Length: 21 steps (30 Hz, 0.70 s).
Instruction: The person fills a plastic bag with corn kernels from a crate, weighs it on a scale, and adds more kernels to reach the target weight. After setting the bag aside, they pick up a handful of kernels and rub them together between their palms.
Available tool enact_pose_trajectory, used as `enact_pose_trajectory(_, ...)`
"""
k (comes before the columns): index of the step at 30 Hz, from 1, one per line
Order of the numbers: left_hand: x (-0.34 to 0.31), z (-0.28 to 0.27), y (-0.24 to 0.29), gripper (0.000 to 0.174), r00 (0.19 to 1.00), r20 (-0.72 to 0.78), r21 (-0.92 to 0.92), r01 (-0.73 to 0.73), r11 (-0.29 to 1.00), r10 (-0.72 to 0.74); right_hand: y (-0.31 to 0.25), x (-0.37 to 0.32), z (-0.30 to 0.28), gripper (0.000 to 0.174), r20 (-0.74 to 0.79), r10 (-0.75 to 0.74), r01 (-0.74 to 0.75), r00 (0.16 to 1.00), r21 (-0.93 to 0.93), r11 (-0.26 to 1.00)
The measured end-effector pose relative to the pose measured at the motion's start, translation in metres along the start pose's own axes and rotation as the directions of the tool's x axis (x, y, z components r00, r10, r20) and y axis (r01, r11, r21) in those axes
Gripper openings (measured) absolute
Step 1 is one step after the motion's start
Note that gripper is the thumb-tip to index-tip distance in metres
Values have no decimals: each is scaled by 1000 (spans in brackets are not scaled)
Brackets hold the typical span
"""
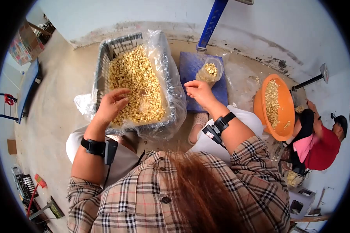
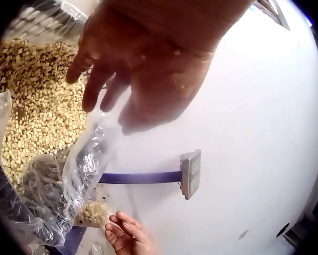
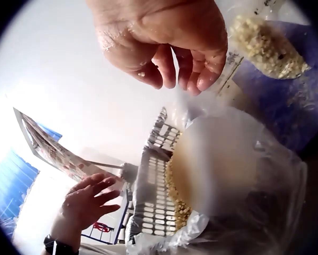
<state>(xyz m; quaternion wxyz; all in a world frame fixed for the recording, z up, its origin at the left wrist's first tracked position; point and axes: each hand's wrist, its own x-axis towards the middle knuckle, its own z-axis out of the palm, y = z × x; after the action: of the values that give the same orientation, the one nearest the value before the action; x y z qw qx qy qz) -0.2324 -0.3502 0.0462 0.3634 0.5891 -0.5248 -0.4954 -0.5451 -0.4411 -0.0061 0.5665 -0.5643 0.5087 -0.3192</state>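
My left hand (image 1: 113,104) hovers over a grey slatted crate (image 1: 101,73) lined with clear plastic. Small yellow kernel-like pieces (image 1: 134,73) fill much of it. In the left wrist view, the fingers of the left hand (image 2: 148,69) are spread and relaxed, with nothing held. My right hand (image 1: 200,91) is beside a clear plastic container of kernels (image 1: 210,70) standing on a blue platform scale (image 1: 190,66). Seen in the right wrist view, the right hand (image 3: 164,42) has loosely bent fingers and bits stuck to its skin. A pale blurred round shape (image 3: 217,164) appears below it.
An orange basin (image 1: 286,112) with more pieces stands at the right, and a person in a red top (image 1: 321,151) sits behind it. The scale's blue post (image 1: 212,25) rises near the wall. A blue flatbed cart (image 1: 28,87) is at the left.
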Motion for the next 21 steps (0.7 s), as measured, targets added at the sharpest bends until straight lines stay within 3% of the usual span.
enact_pose_trajectory(1,2,3,5,27,995,22,46,-103,994,102,3,0,-7,19,-31,12,-11,999,29,1000)
enact_pose_trajectory(2,5,1,2,26,996,58,100,-66,993,61,5,2,-14,19,-96,40,-38,995,25,999)
enact_pose_trajectory(7,-7,-1,5,30,941,253,496,-326,805,226,-8,-1,-49,18,-329,95,-26,940,209,978)
enact_pose_trajectory(13,-26,-5,17,31,942,295,466,-288,837,160,-44,-9,-89,20,-441,107,41,891,314,948)
enact_pose_trajectory(18,-23,-12,26,32,950,313,501,-171,849,7,-90,-23,-137,21,-521,-55,176,852,187,966)
enact_pose_trajectory(21,-32,-3,26,32,947,312,516,-231,825,69,-103,-69,-182,22,-630,-76,225,773,159,961)
